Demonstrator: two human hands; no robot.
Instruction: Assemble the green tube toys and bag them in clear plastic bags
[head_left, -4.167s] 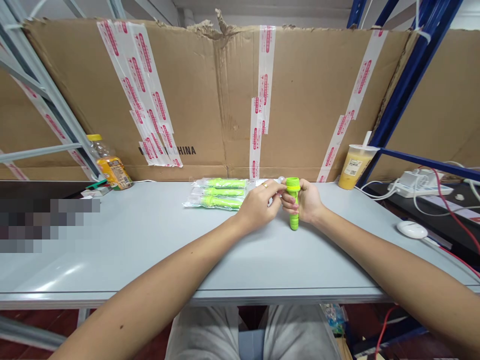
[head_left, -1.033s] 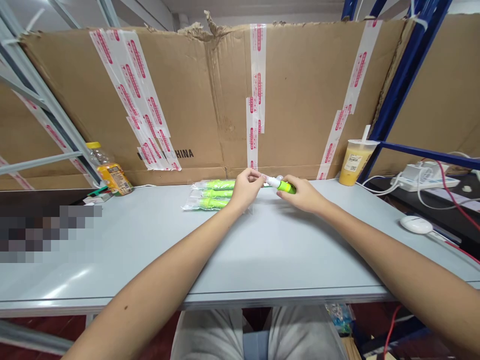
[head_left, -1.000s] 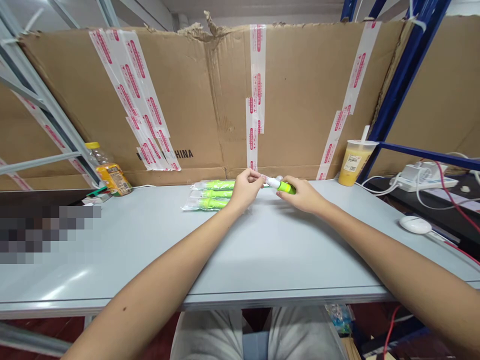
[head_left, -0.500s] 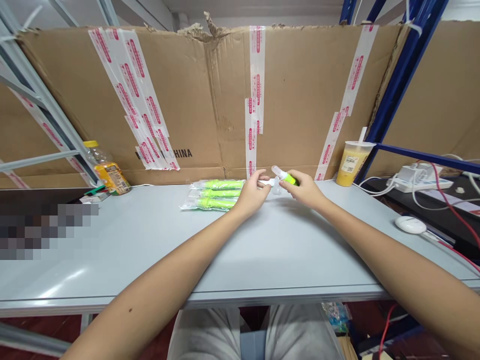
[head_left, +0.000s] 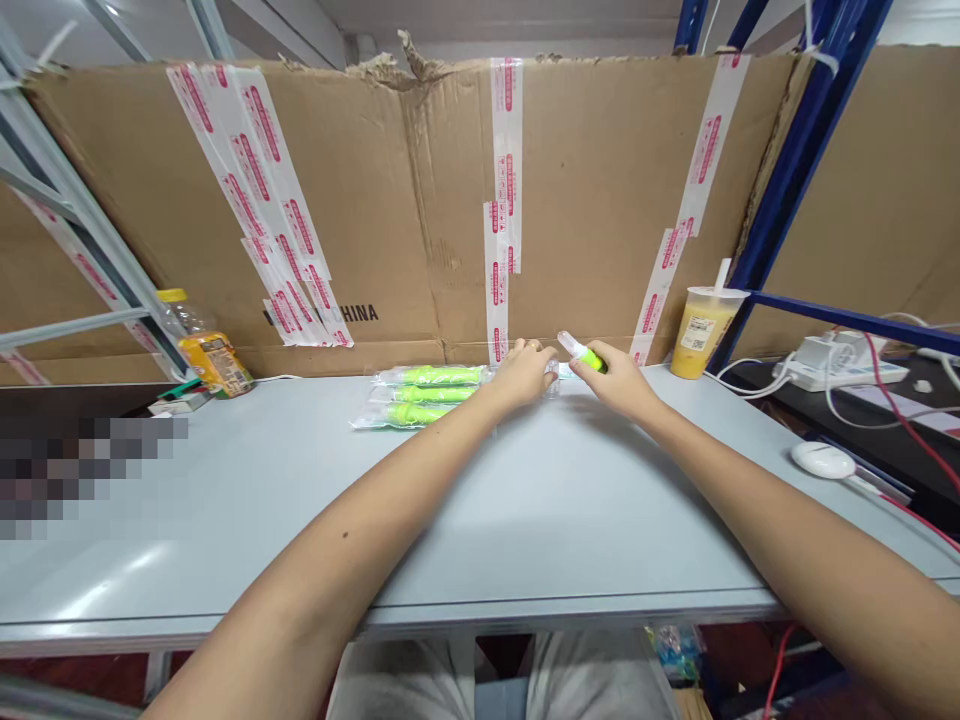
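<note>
My right hand (head_left: 619, 383) grips a bright green tool with a clear tip (head_left: 583, 351), tilted up and to the left above the far part of the grey table (head_left: 525, 520). My left hand (head_left: 523, 373) is beside it, fingers curled down on a small clear piece (head_left: 553, 372) lying on the table; what it pinches is partly hidden. Just left of that hand lie three green tools in clear plastic bags (head_left: 416, 393), side by side.
A taped cardboard wall (head_left: 450, 200) closes the back of the table. A yellow-capped bottle (head_left: 201, 346) stands at the far left, a drink cup with a straw (head_left: 700, 328) at the far right. A white mouse (head_left: 823, 459), power strip (head_left: 832, 362) and cables lie right.
Both hands moved farther back toward the cardboard. The green tool went from upright in front of me to tilted near the bags, and my left hand dropped onto the table.
</note>
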